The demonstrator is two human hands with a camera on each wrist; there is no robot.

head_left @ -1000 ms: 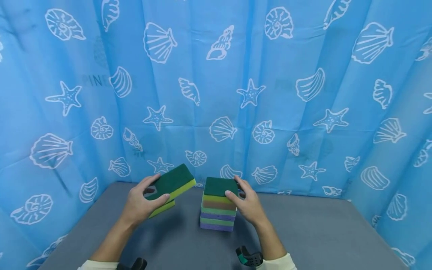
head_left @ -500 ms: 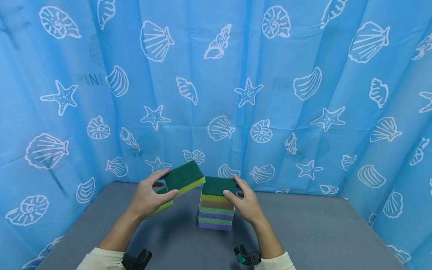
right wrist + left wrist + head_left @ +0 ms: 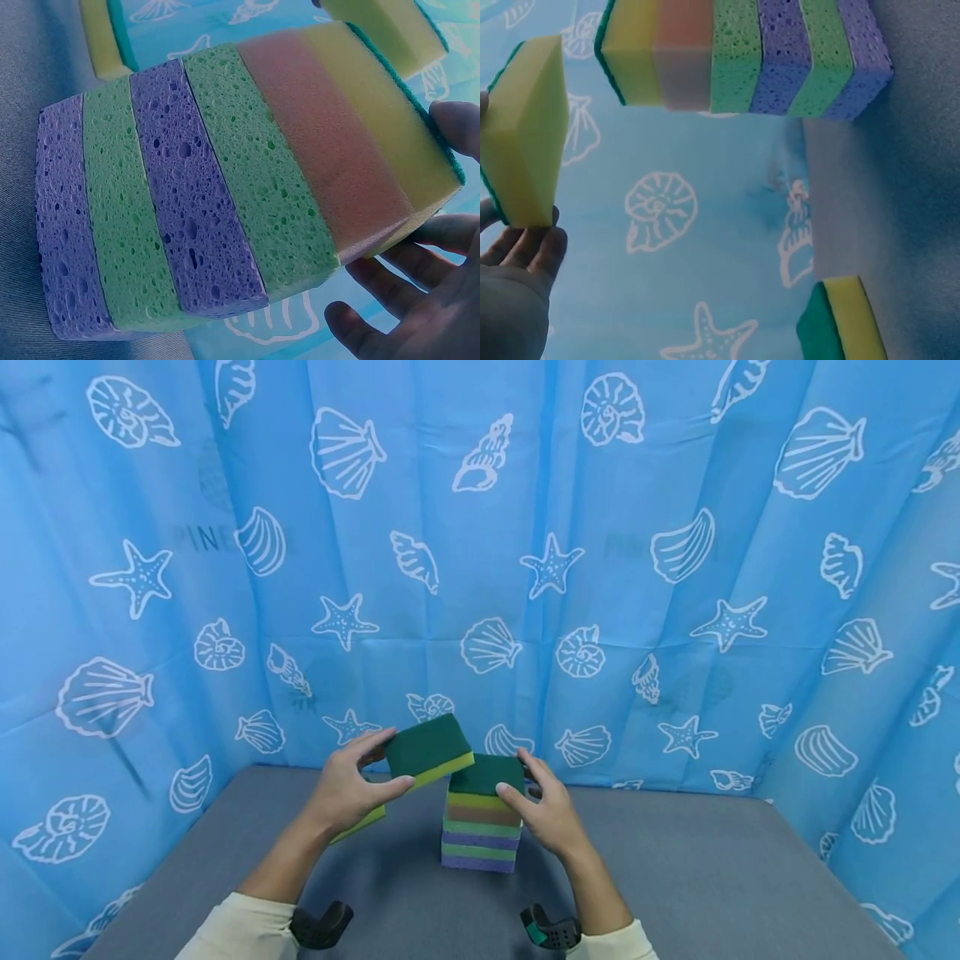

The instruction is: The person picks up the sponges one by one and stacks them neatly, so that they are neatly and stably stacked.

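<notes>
My left hand (image 3: 347, 791) pinches a yellow sponge (image 3: 427, 748) with a dark green scouring face up, thumb on its near side and fingers at the far side. That sponge is raised and tilted, overlapping the stack's upper left corner in the head view. The sponge stack (image 3: 480, 841) stands upright: purple and light green porous layers alternate below, then a pinkish-brown layer (image 3: 319, 135), then a yellow sponge (image 3: 367, 105) topped in green. From the right, my right hand (image 3: 553, 810) holds this top sponge between thumb and fingers.
Another yellow-and-green sponge (image 3: 855, 319) lies on the grey table (image 3: 675, 877), left of the stack and partly behind my left hand in the head view. A blue shell-print curtain (image 3: 480, 568) hangs behind the table. Black devices (image 3: 551, 931) are strapped to both wrists.
My left hand has carried its sponge rightward and slightly up, from clear left of the stack to its upper left corner. My right hand stays at the stack's top.
</notes>
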